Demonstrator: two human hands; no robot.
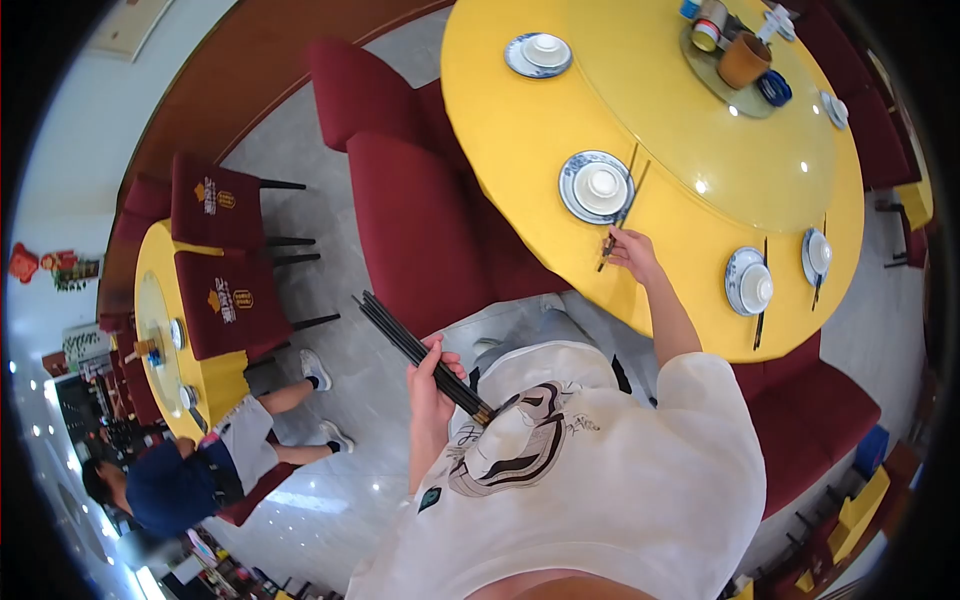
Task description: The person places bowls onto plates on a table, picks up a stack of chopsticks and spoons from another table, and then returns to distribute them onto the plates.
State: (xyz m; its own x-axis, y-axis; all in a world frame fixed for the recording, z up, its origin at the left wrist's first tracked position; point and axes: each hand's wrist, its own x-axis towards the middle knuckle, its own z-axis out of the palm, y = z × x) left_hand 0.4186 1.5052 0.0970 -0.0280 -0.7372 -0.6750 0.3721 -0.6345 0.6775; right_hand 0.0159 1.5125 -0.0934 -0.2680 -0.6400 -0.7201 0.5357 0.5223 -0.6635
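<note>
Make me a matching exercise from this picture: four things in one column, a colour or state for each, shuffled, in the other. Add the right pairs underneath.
Column one
1. Left hand
2. Tablecloth
3. Right hand
4. Chairs

Column two
A. Dark red
B. Touching chopsticks beside a plate
C. Closed around a bundle of dark chopsticks
D. Yellow

Right pairs: 1-C, 2-D, 3-B, 4-A

One chopstick bundle shows, plus three chopstick pairs at three plates with three bowls.
</note>
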